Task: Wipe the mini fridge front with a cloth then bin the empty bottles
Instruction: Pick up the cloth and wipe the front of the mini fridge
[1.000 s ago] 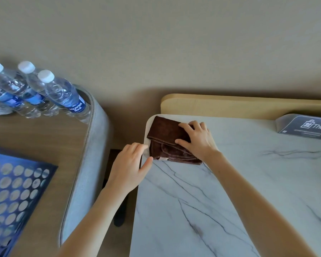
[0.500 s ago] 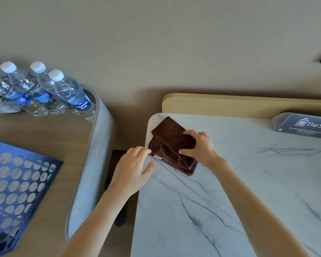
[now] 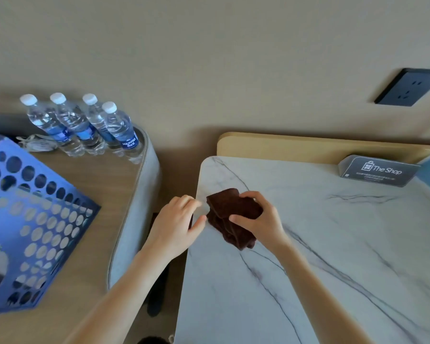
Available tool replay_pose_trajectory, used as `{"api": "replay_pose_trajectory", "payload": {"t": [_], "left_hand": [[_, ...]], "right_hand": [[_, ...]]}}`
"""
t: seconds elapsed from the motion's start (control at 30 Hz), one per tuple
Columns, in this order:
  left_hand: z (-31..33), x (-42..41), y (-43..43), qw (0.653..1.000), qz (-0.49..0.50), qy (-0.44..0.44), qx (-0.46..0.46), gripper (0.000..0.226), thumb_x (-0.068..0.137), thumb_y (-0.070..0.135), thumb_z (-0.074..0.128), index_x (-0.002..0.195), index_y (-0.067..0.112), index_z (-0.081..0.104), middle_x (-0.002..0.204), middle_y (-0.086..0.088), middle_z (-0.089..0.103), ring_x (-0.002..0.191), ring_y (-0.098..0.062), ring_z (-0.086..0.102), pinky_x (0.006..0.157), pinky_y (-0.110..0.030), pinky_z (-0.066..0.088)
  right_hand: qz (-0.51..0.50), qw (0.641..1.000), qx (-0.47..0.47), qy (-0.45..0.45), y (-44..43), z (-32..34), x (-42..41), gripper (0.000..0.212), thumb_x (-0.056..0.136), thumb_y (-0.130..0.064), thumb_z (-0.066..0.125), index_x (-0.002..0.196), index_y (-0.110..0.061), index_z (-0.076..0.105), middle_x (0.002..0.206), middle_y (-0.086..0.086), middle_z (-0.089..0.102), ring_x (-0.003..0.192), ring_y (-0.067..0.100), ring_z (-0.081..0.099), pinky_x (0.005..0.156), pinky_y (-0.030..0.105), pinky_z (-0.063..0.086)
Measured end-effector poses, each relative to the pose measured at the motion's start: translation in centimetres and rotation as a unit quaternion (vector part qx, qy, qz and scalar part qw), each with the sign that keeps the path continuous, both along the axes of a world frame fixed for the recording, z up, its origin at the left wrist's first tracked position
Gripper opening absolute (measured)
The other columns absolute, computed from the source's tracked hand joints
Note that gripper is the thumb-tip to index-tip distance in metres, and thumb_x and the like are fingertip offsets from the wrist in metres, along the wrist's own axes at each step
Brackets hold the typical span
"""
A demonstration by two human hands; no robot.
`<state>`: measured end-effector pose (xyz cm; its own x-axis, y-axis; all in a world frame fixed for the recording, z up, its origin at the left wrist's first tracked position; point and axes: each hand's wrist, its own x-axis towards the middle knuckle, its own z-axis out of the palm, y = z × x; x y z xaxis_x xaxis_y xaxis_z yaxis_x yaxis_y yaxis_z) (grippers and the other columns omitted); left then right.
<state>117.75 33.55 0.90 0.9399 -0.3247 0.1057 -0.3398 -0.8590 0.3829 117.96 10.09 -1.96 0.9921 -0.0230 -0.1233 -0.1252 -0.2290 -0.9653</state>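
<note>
A beige wall backs two surfaces set side by side: a white marble-patterned table [image 3: 333,244] filling the 3 to 6 o'clock part of the view and a wood-topped table [image 3: 104,194] with a grey padded edge at 9 o'clock, a dark gap between them.

Nearest, two bare forearms rise from 6 o'clock. The left hand [image 3: 176,224] rests at the marble table's left edge, fingers loosely spread, thumb pointing toward the cloth, gripping nothing. Just beside it, toward 3 o'clock, the right hand [image 3: 258,219] is closed on the folded dark brown cloth [image 3: 231,217], thumb on the near side and fingers curled over the top; the lower end of the cloth lies on the marble near the table's left edge.

At 9 o'clock a blue perforated basket [image 3: 35,224] sits tilted on the wooden table. Farther off, at 10 o'clock, four clear water bottles [image 3: 85,127] with white caps and blue labels stand close together by the wall; whether they hold water I cannot tell. At 2 o'clock a grey sign [image 3: 380,171] reading "The Shop" stands at the back of the marble table, and above it a black wall socket [image 3: 407,87] is set in the wall.
</note>
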Motion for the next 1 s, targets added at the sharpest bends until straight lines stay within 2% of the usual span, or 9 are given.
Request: {"api": "replay_pose_trajectory", "payload": {"t": [0.1,0.2,0.33,0.53,0.63,0.83,1.0], "left_hand": [[1.6,-2.0,0.2,0.999,-0.017,-0.024,-0.012,0.04,0.093,0.042,0.046,0.111,0.014,0.067,0.108,0.003,0.067,0.098,-0.02,0.062,0.073,-0.026,0.047],[2.7,-4.2,0.5,0.998,-0.036,-0.039,-0.031,0.043,0.094,0.045,0.042,0.115,0.016,0.065,0.111,0.005,0.066,0.102,-0.016,0.061,0.079,-0.026,0.049],[2.3,-8.0,1.0,0.998,-0.034,-0.031,-0.038,0.045,0.094,0.046,0.042,0.119,0.016,0.065,0.114,0.004,0.066,0.106,-0.016,0.061,0.083,-0.026,0.05],[1.0,-13.3,2.0,0.999,-0.014,-0.011,-0.034,0.043,0.095,0.045,0.045,0.118,0.015,0.066,0.114,0.003,0.067,0.106,-0.016,0.062,0.082,-0.022,0.047],[1.2,-15.4,2.7,0.999,-0.015,-0.013,-0.04,0.039,0.095,0.04,0.051,0.119,0.013,0.066,0.115,0.001,0.067,0.107,-0.017,0.061,0.084,-0.027,0.052],[2.6,-19.2,4.6,0.998,-0.039,-0.035,-0.033,0.041,0.096,0.04,0.051,0.124,0.013,0.065,0.118,0.001,0.066,0.111,-0.016,0.059,0.09,-0.029,0.05],[2.2,-24.3,7.3,0.996,-0.071,-0.053,-0.009,0.038,0.096,0.035,0.058,0.125,0.012,0.064,0.12,0.001,0.065,0.113,-0.018,0.06,0.092,-0.032,0.051]], "right_hand": [[-0.007,0.999,0.033,-0.034,1.1,2.5,-3.0,0.036,0.078,-0.022,0.085,0.104,-0.037,0.066,0.097,-0.016,0.07,0.091,0.006,0.068,0.073,0.018,0.054],[-0.04,0.996,0.055,-0.061,2.0,3.8,-6.1,0.027,0.084,-0.021,0.08,0.105,-0.033,0.067,0.096,-0.015,0.071,0.092,0.007,0.068,0.073,0.018,0.055],[-0.084,0.992,0.056,-0.07,3.0,3.2,-10.3,0.027,0.084,-0.017,0.079,0.106,-0.029,0.066,0.093,-0.017,0.07,0.09,0.003,0.067,0.069,0.015,0.053],[-0.113,0.99,0.048,-0.063,3.7,1.5,-15.1,0.029,0.084,-0.015,0.079,0.102,-0.034,0.066,0.097,-0.018,0.07,0.094,0.003,0.067,0.072,0.015,0.053],[-0.114,0.99,0.044,-0.074,4.2,1.8,-17.0,0.028,0.084,-0.013,0.079,0.102,-0.03,0.067,0.096,-0.016,0.07,0.092,0.004,0.067,0.071,0.015,0.053],[-0.123,0.985,0.015,-0.119,5.9,3.4,-21.4,0.028,0.085,-0.014,0.078,0.108,-0.026,0.066,0.098,-0.022,0.068,0.093,-0.002,0.065,0.069,0.011,0.052],[-0.134,0.983,0.008,-0.128,8.5,3.1,-27.9,0.028,0.086,-0.014,0.077,0.11,-0.024,0.066,0.099,-0.028,0.066,0.096,-0.005,0.064,0.07,0.011,0.054]]}}
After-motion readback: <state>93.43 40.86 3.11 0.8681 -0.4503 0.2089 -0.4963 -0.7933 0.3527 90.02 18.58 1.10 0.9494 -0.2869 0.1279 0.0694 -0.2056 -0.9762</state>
